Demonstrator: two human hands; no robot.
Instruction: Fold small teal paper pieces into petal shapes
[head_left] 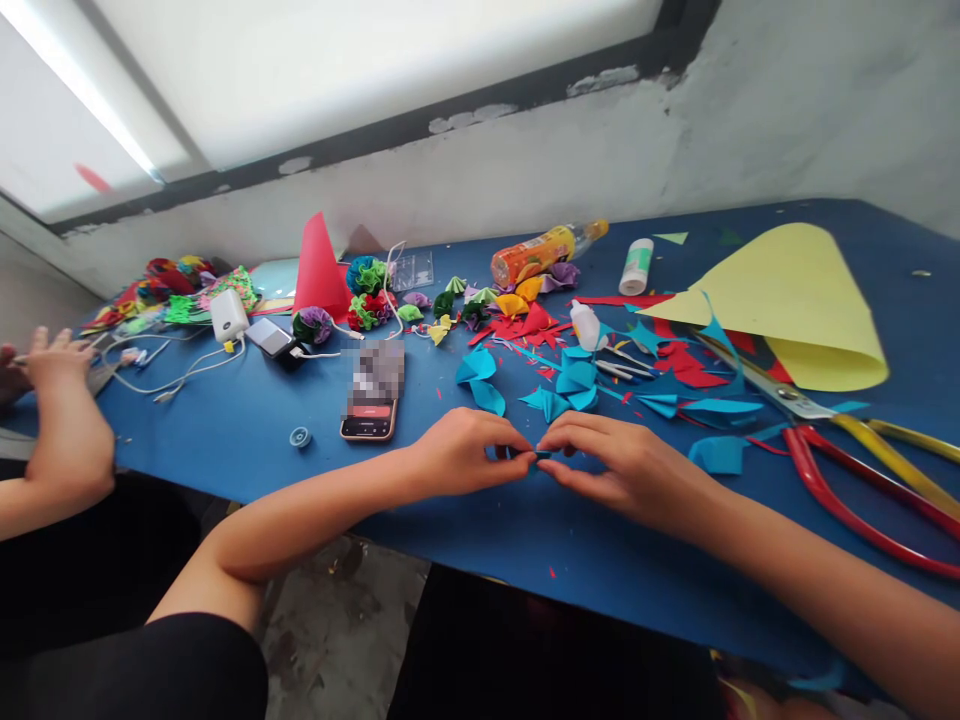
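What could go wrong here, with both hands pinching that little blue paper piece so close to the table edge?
The blue paper piece is tiny between the left hand and right hand; it might slip or crease wrongly. The scissors lie open beside the right forearm, so a sideways move could catch the blades. The phone sits near the left hand and might get nudged.

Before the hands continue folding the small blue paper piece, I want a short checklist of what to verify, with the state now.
1. Both hands on the piece: left hand and right hand pinch the small blue paper piece between fingertips: ok.
2. Fold aligned: hidden by fingers: cannot tell.
3. Large scissors clear of the hands: lying apart, to the right: ok.
4. Phone clear of the work: beside the left hand, not touching: ok.
5. Other person's hand away: at far left edge: ok.
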